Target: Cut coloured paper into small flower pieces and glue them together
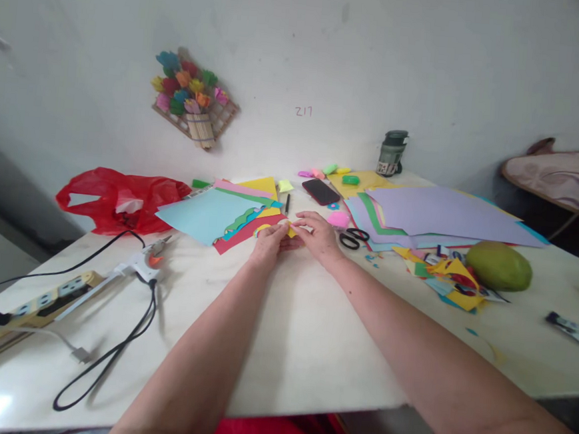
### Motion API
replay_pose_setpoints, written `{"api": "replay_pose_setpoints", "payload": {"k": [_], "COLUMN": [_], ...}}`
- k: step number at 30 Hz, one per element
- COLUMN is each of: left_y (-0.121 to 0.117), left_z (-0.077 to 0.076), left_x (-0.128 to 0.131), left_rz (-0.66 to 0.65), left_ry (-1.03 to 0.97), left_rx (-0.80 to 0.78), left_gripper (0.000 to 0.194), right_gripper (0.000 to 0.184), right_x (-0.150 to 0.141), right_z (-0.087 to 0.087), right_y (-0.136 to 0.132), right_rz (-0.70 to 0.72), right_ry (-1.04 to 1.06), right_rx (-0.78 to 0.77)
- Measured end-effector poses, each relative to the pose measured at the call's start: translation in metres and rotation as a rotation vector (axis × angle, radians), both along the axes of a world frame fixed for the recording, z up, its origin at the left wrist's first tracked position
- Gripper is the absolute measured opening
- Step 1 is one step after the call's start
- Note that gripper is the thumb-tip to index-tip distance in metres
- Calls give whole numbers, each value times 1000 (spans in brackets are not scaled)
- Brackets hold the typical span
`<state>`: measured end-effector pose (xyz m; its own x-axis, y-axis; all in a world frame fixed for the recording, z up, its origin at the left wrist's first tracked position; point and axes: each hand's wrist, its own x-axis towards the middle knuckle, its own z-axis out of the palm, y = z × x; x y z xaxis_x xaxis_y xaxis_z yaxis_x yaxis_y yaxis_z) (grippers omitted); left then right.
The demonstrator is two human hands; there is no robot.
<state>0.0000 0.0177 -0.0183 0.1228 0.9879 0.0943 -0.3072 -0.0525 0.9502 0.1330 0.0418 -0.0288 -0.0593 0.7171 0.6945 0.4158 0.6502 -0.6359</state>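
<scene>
Close together over the middle of the table, my left hand [269,241] and my right hand [319,237] both pinch a small yellow piece [292,231], which looks like paper. Fingers cover most of it, so its shape is hard to make out. Just behind my left hand lies a red sheet of paper [235,237], with wavy green and blue cut strips [243,221] along it. Black-handled scissors [352,239] rest to the right of my right hand, near a pink lump [338,219]. A dark pen [287,204] lies beyond my hands.
Left are a red plastic bag [115,196], a glue gun [146,264] with its looping cord and a power strip [57,296]. Right are stacked coloured sheets [435,212], paper scraps [452,280] and a green mango [499,266]. A phone [320,192] and a bottle [392,153] stand farther back.
</scene>
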Motion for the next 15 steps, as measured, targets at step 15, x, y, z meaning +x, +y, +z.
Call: {"api": "replay_pose_setpoints", "payload": {"k": [15], "left_y": [2], "left_z": [-2], "left_x": [1], "left_rz": [104], "left_ry": [63], "left_rx": [-61], "left_gripper": [29], "right_gripper": [23], "right_x": [8], "right_z": [5], "right_y": [3], "right_rz": [87], "right_ry": [363], "right_rx": [-425]}}
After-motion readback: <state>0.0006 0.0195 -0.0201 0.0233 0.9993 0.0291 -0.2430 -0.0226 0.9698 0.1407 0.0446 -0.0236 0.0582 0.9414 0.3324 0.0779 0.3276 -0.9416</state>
